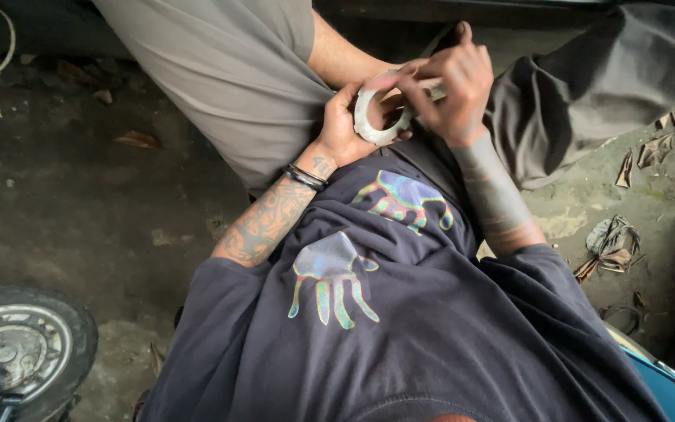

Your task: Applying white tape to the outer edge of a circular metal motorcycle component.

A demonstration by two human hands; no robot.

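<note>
- Left hand [343, 125] grips a pale flat ring [374, 117] from below, held over the lap
- Right hand [447, 82] pinches a small piece at the ring's upper edge; cannot tell what
- Step in hand: working the ring's rim
- Next move likely needs a steady left-hand grip
- Small wheel [21, 344] on the ground, well apart

A dark, damp concrete floor [80, 203] is seen, strewn with dry leaves [611, 246]; a small wheel [21, 348] is rested on it at lower left.
</note>
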